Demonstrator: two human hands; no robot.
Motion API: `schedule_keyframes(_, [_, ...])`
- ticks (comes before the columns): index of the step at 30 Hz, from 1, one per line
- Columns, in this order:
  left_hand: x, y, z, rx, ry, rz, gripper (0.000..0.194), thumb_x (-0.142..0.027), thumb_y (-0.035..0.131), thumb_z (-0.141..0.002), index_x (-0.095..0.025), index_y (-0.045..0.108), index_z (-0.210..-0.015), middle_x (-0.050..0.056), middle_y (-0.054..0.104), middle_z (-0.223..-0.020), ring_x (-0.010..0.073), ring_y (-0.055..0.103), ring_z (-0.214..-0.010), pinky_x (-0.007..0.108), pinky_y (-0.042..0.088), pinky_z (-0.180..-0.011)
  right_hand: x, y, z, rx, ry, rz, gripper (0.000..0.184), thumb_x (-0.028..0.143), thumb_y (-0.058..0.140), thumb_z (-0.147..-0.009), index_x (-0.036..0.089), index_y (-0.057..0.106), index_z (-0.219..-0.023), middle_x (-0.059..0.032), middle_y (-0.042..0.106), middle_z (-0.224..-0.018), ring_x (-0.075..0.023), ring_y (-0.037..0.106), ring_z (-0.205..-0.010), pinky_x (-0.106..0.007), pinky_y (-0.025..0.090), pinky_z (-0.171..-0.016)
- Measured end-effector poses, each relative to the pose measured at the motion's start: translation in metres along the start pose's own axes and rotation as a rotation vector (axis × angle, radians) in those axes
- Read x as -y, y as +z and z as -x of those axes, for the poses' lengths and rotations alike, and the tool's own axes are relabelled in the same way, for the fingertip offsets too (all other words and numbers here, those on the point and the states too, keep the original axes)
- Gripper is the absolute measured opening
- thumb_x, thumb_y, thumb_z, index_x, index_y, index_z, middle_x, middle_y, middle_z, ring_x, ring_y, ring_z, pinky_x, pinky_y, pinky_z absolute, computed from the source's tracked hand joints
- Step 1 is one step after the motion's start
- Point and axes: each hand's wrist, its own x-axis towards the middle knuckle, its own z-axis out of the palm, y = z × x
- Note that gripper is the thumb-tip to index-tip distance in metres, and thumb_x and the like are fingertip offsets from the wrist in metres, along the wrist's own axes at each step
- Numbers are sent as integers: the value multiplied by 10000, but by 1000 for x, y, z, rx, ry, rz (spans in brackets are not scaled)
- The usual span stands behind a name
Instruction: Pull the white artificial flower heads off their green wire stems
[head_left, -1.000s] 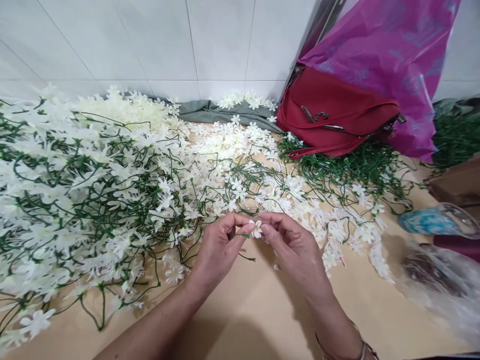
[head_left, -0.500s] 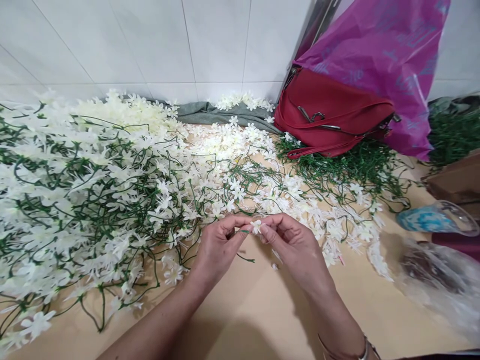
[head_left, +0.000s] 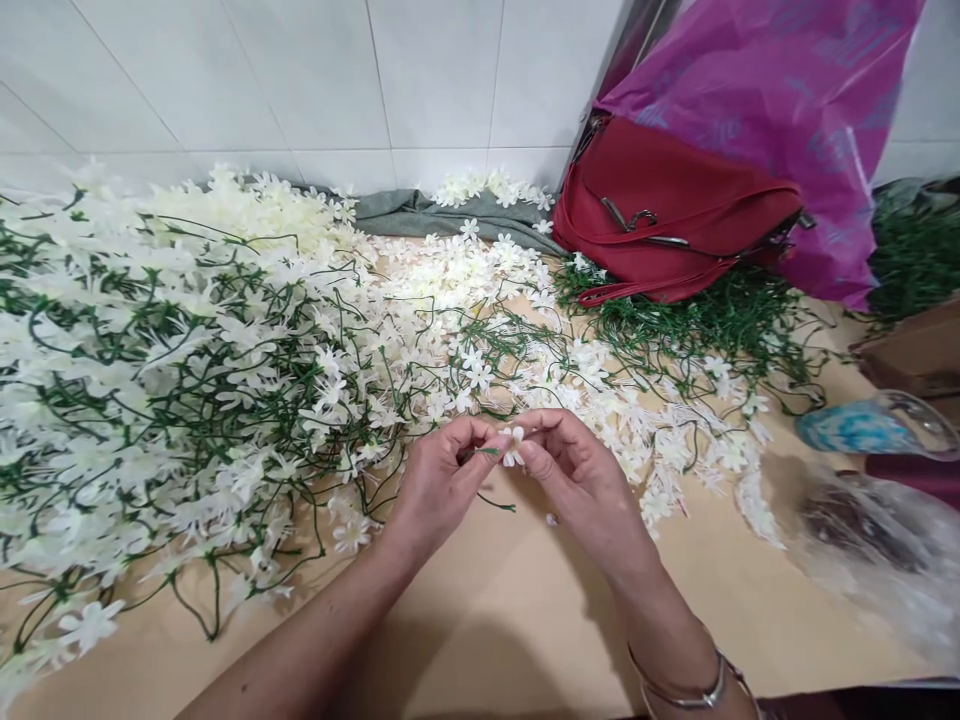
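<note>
A small white artificial flower (head_left: 513,446) sits between my two hands, just above the tabletop. My left hand (head_left: 446,475) pinches a green plastic stem (head_left: 487,451) close behind the blossom, and a thin end of green stem hangs below the fingers. On the other side, my right hand (head_left: 581,480) has thumb and forefinger closed on the petals. Fingertips of both hands nearly meet at the flower. To the left spreads a big heap of white flowers on green stems (head_left: 225,380). Loose white blossoms (head_left: 465,275) lie beyond my hands.
A red handbag (head_left: 675,215) rests on green plastic stems (head_left: 697,320) by the tiled wall, under a purple plastic bag (head_left: 810,130). At right are a blue-and-white patterned clear container (head_left: 855,428) and a crumpled clear plastic bag (head_left: 892,540). Grey cloth (head_left: 405,212) runs along the wall.
The view has shifted slightly. Both hands remain at the flower, which has turned a little so its petals face more sideways.
</note>
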Motion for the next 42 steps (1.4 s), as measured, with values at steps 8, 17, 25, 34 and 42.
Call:
schedule_keyframes(8, [-7,0,-3,67,53,63,165,-327,719,-856,-164,741,-857,36,731,-809,131,587,-715,213,466,-637,1,-7,0,-132,-34,66,172,386,716,-944,223,708,-888,12,660,-743,-142,578,-692,-273,460,-663])
schedule_keyframes(17, [-3,-1,-2,-2,14,49,227,-394,698,-874,-168,695,-855,19,650,-761,133,546,-662,215,507,-566,5,-12,0,-178,-219,188,130,346,695,-956,258,744,-1036,-32,704,-931,-182,657,-854,-332,535,-793])
schedule_keyframes(25, [0,0,0,-11,44,39,237,-409,721,-874,-180,695,-818,5,624,-744,123,517,-648,217,474,-577,7,-8,-2,4,-339,371,175,211,761,-893,287,774,-1050,-39,710,-1024,-198,680,-965,-350,558,-859])
schedule_keyframes(34, [-11,-3,-5,101,-17,182,378,-495,822,-760,-161,659,-688,-2,614,-639,94,460,-576,215,384,-557,5,-14,-3,7,-38,25,118,323,732,-922,229,717,-852,-1,672,-842,-133,591,-732,-275,479,-670])
schedule_keyframes(42, [-8,-3,-5,-33,44,181,328,-434,825,-782,-171,636,-728,-30,554,-668,82,409,-570,201,370,-532,0,-27,-7,-540,-209,389,92,310,700,-924,219,700,-909,-19,684,-877,-181,618,-811,-349,485,-813])
